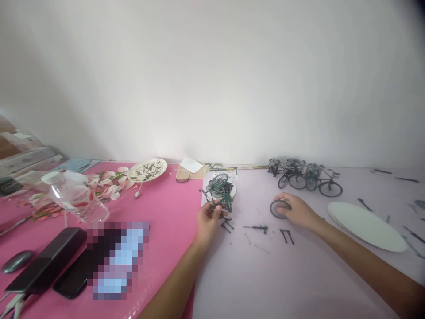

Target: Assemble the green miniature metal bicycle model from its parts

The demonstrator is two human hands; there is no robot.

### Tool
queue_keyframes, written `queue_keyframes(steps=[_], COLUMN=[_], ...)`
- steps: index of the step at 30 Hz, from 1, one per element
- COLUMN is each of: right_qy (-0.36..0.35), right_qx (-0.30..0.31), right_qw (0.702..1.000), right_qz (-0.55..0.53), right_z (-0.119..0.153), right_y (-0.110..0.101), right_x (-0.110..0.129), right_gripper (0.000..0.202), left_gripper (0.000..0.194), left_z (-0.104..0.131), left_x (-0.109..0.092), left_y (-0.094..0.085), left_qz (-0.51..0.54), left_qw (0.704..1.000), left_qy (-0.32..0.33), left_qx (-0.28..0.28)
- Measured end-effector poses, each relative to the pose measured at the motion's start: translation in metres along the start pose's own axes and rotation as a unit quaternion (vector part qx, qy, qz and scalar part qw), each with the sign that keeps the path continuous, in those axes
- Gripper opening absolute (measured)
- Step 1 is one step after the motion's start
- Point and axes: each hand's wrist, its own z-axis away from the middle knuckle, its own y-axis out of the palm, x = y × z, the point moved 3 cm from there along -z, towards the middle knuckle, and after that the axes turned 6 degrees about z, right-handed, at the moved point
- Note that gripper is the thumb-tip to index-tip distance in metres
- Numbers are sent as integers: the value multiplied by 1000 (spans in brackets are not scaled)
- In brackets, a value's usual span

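My left hand pinches a dark miniature bicycle frame by its near end. Just behind the frame, small spoked wheels lie on a white plate, partly hidden by it. To the right, my right hand has its fingers closed on a small black bicycle wheel, held apart from the frame. On the pale surface between and below my hands lie a thin black bar-shaped part, a black U-shaped part and a small black forked part.
Several miniature bicycles stand by the wall. White oval plates and loose black parts lie right. On the pink surface are a plastic bottle, a power bank, a mouse and a plate of small bits.
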Motion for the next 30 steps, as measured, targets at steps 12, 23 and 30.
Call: queue_keyframes(steps=[12,23,30], right_qy=[-24,89,52], right_qx=[-63,47,67], right_qw=[991,880,845], right_qz=[-117,-464,-529], right_z=[28,62,71], right_y=[13,49,67], right_x=[42,100,114], right_gripper=[26,36,33], left_gripper=[55,59,58], left_z=[2,10,16], left_x=[4,-5,-6], left_y=[3,10,12], left_qz=[2,52,65], left_qw=[1000,996,988], left_qy=[7,-33,-103], left_qx=[26,62,95])
